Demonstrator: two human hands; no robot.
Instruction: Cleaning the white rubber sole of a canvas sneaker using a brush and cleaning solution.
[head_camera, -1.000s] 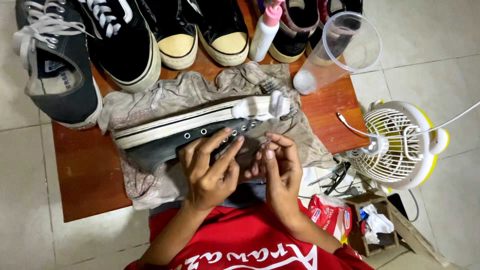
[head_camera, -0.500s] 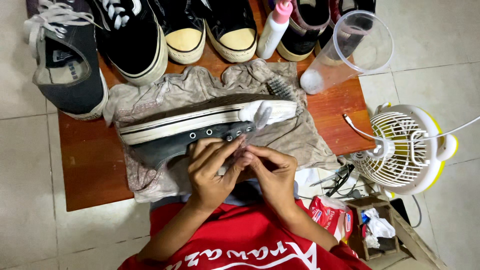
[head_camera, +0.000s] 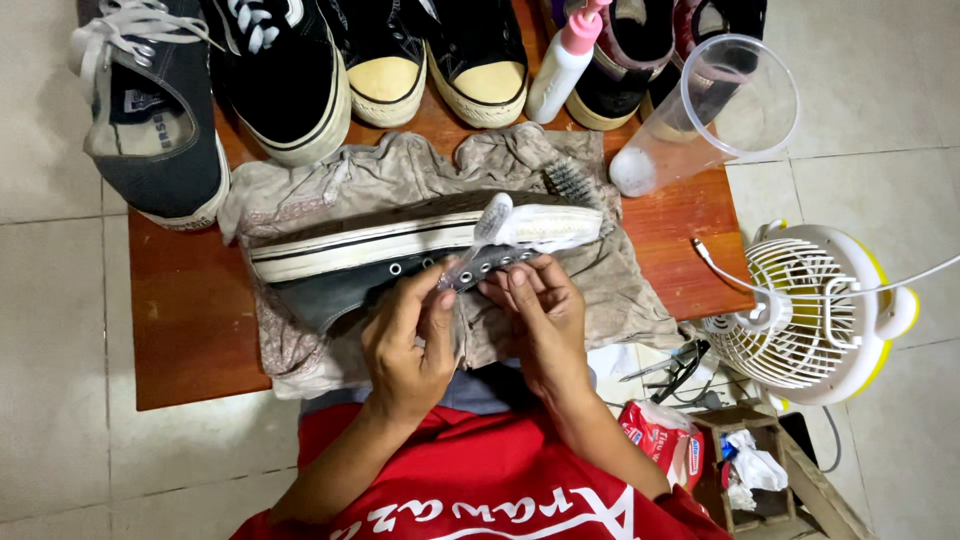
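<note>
Head view, nearest first: your left hand and right hand have closed in together since a second ago, both now pinching a thin clear strip of plastic film at the eyelet row of the dark grey canvas sneaker with the white rubber sole. The left fingers were lying flatter on the canvas half a second back; now they are curled and gripping, so the work has moved from steadying to fine handling of the film. The sneaker lies on its side, toe to your right, on a crumpled beige cloth over the low red-brown wooden table (it has not shifted). Farther off stand a white spray bottle with a pink top, a tipped clear plastic cup, and a row of other shoes.
</note>
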